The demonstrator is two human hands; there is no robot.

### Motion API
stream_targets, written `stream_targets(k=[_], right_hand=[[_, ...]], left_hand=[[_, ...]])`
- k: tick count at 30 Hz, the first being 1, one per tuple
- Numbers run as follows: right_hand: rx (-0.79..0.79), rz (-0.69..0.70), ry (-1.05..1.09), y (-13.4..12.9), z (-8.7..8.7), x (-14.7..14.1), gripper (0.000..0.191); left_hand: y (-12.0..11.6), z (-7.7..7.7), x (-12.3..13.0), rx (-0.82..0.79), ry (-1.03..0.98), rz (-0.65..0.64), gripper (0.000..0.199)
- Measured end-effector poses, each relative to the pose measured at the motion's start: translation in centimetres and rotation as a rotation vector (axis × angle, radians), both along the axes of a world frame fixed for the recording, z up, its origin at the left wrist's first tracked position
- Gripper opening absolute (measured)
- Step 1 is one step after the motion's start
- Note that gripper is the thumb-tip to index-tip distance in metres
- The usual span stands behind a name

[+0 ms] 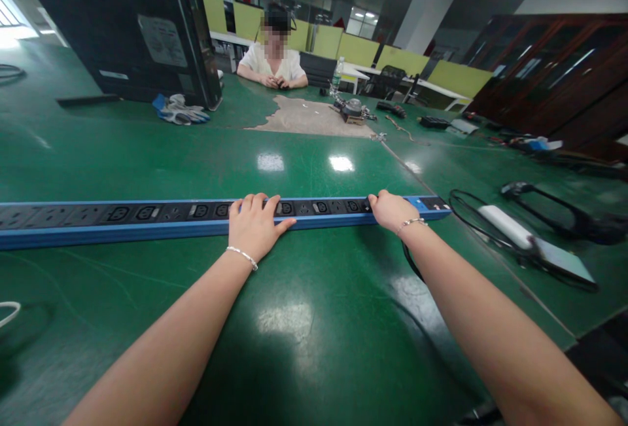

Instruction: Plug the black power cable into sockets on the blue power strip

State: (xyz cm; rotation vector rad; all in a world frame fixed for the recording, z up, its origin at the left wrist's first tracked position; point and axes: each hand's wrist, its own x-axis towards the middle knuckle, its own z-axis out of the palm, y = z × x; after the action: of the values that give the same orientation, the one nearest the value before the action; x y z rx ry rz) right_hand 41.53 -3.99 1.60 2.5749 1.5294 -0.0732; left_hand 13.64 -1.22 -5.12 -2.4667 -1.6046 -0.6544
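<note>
A long blue power strip [161, 214] with a row of black sockets lies across the green table. My left hand [254, 223] rests over its middle, fingers spread across the top and thumb along the front edge. Near the strip's right end, my right hand [391, 210] is closed round a black plug [367, 203] at a socket, and its fingertips are mostly hidden. A black cable [412, 261] hangs from below my right hand and runs along the table toward me.
Behind the strip are a black computer case [161, 40], gloves [180, 110] and a metal part [352, 109]. A person [272, 63] sits across the table [196, 158]. At right lie a white device [505, 226], a tablet [564, 261] and a black frame [554, 207].
</note>
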Motion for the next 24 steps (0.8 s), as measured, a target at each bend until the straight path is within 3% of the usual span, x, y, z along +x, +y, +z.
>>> stream_targets(k=[24], right_hand=[[0.039,-0.013,-0.006,-0.7,-0.8,-1.6,0.046]], left_hand=[[-0.1,0.0,0.0,-0.002,-0.018,-0.015,0.057]])
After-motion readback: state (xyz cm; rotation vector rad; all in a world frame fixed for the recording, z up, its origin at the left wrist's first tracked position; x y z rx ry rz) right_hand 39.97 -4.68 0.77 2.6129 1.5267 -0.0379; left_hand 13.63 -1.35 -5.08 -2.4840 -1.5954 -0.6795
